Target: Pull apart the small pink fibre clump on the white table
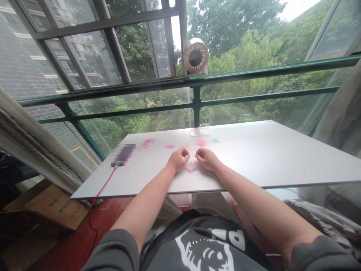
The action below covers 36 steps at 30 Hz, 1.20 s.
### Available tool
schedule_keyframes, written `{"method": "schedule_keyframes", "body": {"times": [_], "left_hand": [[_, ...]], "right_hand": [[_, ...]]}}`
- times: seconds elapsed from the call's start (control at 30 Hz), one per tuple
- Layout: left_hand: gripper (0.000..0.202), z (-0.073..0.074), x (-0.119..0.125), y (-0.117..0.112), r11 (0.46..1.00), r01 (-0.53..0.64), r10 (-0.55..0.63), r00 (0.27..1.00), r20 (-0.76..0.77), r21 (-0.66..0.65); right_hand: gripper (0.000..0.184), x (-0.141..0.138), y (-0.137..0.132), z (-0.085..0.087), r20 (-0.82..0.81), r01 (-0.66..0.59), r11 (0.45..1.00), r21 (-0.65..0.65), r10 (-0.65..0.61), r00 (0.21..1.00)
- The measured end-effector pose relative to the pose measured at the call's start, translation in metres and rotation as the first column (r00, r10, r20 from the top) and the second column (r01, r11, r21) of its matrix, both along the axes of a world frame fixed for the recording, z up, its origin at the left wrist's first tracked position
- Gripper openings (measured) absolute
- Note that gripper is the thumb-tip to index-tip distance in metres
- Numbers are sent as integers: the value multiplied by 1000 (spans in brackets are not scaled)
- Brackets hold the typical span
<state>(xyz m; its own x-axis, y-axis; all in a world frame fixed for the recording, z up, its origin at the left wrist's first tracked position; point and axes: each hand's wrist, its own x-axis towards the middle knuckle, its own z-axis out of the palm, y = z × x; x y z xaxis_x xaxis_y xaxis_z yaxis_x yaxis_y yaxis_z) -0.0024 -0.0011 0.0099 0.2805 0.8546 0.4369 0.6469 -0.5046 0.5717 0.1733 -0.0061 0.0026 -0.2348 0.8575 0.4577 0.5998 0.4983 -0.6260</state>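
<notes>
Above the near part of the table (282, 158), facing each other across a narrow gap: left hand (178, 159) and right hand (208, 159), both with fingers curled in close to the thumbs. Possibly pinching a fine strand across the gap; too small to tell. Just below the gap, on the table: mixed bits (191, 166), loose, pink and lilac.

Beyond the fingertips, in an uneven row from left to right: pink bits (147, 143), purple bits (170, 146), faint yellow bits (185, 145), red bits (202, 143), teal bits (215, 140), each group apart from the next. Past the red bits, near the far edge: two clear dishes (204, 129), side by side.

Well left of the left hand, by the slanting left edge: phone (124, 154), blurred over, with a red cord (106, 182) dropping over the near edge. Straight ahead, past the far edge: green rail (254, 72), with a round device (196, 56) above.

Near edge passing under both forearms (152, 192), close to the hands. Widest room for moving to the right of the right hand; narrower between left hand and phone.
</notes>
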Motion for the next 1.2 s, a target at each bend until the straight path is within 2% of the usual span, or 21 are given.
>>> {"method": "schedule_keyframes", "body": {"times": [0.13, 0.23, 0.37, 0.5, 0.6, 0.87, 1.03, 1.2], "left_hand": [[8, -2, -2, 3, 994, -109, 108, 994, -14, -8], [10, -4, -3, 3, 991, -128, 126, 990, -67, -32], [14, -6, -4, 3, 995, -88, 83, 989, -122, -38], [14, -5, -2, 1, 996, -86, 81, 984, -160, -25], [14, -3, 0, -1, 995, -90, 83, 981, -175, -33], [15, -2, 0, -2, 997, -72, 66, 979, -194, -24], [16, -2, -1, -1, 998, -63, 59, 979, -194, -15], [17, -2, -1, -1, 998, -56, 53, 979, -198, -9]], "right_hand": [[9, 2, 6, -2, -12, 62, 998, -9, -62, 998], [9, 14, 22, -3, 4, 223, 974, -28, -223, 975], [10, 48, 51, 0, 78, 504, 862, -51, -500, 863], [14, 79, 72, 4, 190, 646, 755, -114, -622, 760], [17, 90, 81, 6, 247, 666, 730, -153, -624, 741], [22, 95, 87, 5, 262, 655, 736, -172, -607, 751], [27, 99, 84, 2, 229, 607, 774, -177, -568, 791], [36, 102, 76, 0, 128, 591, 800, -108, -578, 806]]}}
